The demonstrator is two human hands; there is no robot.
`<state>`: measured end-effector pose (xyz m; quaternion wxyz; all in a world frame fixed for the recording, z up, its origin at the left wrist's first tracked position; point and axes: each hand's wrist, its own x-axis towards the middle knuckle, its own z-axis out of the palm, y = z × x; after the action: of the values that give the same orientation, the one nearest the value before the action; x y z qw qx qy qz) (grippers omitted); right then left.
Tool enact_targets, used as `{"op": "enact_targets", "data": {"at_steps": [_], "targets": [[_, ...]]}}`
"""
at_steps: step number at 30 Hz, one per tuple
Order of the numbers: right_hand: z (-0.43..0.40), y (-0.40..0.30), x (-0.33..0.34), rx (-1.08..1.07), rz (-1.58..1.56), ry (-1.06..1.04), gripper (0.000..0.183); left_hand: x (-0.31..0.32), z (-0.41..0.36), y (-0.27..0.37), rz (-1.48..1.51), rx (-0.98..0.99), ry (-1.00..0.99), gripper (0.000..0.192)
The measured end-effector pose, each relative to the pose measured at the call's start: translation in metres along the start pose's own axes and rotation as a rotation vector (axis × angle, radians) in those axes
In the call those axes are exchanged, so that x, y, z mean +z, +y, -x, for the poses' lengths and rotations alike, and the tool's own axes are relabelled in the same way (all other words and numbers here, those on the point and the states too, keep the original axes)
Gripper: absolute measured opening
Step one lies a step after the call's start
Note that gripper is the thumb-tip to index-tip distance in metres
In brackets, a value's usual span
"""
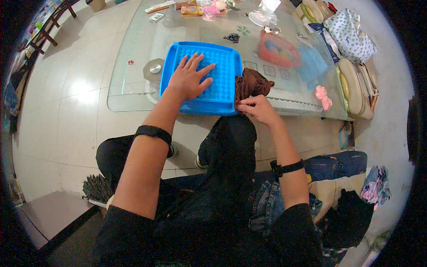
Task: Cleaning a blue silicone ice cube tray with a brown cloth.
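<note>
My left hand (190, 79) lies palm down with spread fingers on the bumpy base of a blue plastic tray (222, 80). The tray sits at the near edge of a glass-topped table (133, 43). At its right rim, my right hand (259, 108) pinches the near end of a bunched dark brown cloth (256, 83). Part of that cloth lies along the tray's rim, and the rest is heaped on the glass beside it.
A metal knob (155, 68) stands left of the tray. Beyond are dark beads (232, 38), a red basket (278, 50) seemingly beneath the glass, and pink items (215, 8). A pink bow-like item (323, 97) lies right. My knees (233, 133) are under the near edge.
</note>
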<state>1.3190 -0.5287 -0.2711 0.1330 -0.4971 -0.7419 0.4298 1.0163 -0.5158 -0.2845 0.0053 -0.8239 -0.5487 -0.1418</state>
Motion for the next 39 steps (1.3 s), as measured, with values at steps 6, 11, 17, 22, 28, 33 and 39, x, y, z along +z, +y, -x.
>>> {"op": "enact_targets", "data": {"at_steps": [6,11,17,22,28,33,39], "targets": [[-0.004,-0.003,-0.003,0.146,-0.248,-0.037,0.025,-0.001,0.002,-0.002,-0.017,-0.021,-0.021,0.054],[-0.013,0.001,-0.022,0.013,-0.662,0.445,0.022,0.004,-0.004,0.002,-0.005,-0.020,-0.005,0.055],[-0.018,-0.021,-0.073,-0.185,-0.924,0.846,0.019,0.004,0.005,-0.002,-0.018,-0.062,0.042,0.058],[-0.005,-0.005,-0.060,-0.171,-0.196,0.899,0.022,-0.002,0.001,0.003,0.025,-0.112,0.004,0.061],[0.024,-0.033,0.002,0.062,0.559,0.250,0.060,-0.007,-0.011,-0.023,0.135,-0.057,0.002,0.051],[0.031,-0.057,0.024,0.009,0.763,0.374,0.073,-0.009,-0.040,-0.040,0.169,-0.050,0.111,0.048],[0.018,-0.046,0.035,0.040,0.684,0.396,0.072,0.010,-0.044,-0.073,-0.007,-0.147,0.152,0.048]]}}
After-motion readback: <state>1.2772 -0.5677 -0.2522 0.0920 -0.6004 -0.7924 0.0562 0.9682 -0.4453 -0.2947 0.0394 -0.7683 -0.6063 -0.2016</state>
